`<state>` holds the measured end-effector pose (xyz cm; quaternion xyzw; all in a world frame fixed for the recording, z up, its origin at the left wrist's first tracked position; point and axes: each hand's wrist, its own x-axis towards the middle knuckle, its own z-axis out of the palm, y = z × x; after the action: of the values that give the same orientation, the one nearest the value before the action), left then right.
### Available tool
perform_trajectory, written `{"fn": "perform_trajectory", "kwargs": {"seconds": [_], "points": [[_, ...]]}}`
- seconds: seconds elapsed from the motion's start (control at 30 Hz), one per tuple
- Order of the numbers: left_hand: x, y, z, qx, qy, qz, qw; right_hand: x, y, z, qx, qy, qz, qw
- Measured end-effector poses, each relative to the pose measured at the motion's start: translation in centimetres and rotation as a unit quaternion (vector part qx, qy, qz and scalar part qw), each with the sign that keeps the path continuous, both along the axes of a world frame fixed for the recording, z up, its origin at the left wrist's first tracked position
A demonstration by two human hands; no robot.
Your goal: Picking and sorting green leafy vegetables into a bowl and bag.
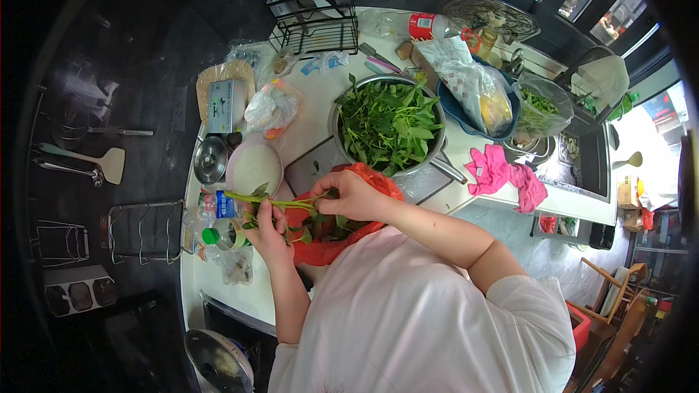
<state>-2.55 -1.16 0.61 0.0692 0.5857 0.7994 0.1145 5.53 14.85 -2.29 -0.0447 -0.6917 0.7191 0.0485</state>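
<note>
My left hand (268, 232) grips a leafy green stem (278, 203) between thumb and fingers, with leaves hanging below. My right hand (347, 196) pinches the other end of that stem. Under both hands an opened red plastic bag (327, 251) holds more leafy greens, partly hidden by my right hand and arm. Beyond the bag stands a steel pan (443, 114) with a long handle, heaped with green leaves (390, 120). A loose leaf (316, 165) lies on the dark cooktop plate (311, 174) left of the pan.
Left of the pan are a pale round container (255, 166), a steel lid (211, 160), a tied plastic bag (273, 108) and a green-capped bottle (211, 236). To its right are a blue basin (454, 109), a clear bag of greens (540, 106) and pink cloths (489, 170). A black wire rack (317, 33) stands behind.
</note>
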Motion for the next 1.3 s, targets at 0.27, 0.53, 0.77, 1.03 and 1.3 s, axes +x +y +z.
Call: {"fn": "perform_trajectory", "kwargs": {"seconds": [0.27, 0.53, 0.77, 1.03, 1.3], "points": [[0.5, 1.2, 0.1, -0.051, 0.034, 0.110, 0.992, -0.3, 2.2, 1.2, 0.477, 0.173, -0.196, 0.839], [-0.9, -0.3, 0.4, -0.010, -0.010, 0.119, 0.993, -1.9, 9.6, 0.3, 0.654, 0.048, -0.237, 0.717], [-0.1, 0.2, 0.1, -0.040, -0.004, 0.109, 0.993, -1.0, 4.5, 5.9, 0.479, 0.208, -0.222, 0.823], [0.7, 1.2, 0.1, -0.049, 0.010, 0.036, 0.998, -1.8, 0.9, 3.6, 0.439, 0.246, -0.133, 0.854], [0.6, -0.6, -0.1, -0.021, 0.027, -0.036, 0.999, -1.4, 1.5, 3.3, 0.447, 0.234, -0.140, 0.852]]}}
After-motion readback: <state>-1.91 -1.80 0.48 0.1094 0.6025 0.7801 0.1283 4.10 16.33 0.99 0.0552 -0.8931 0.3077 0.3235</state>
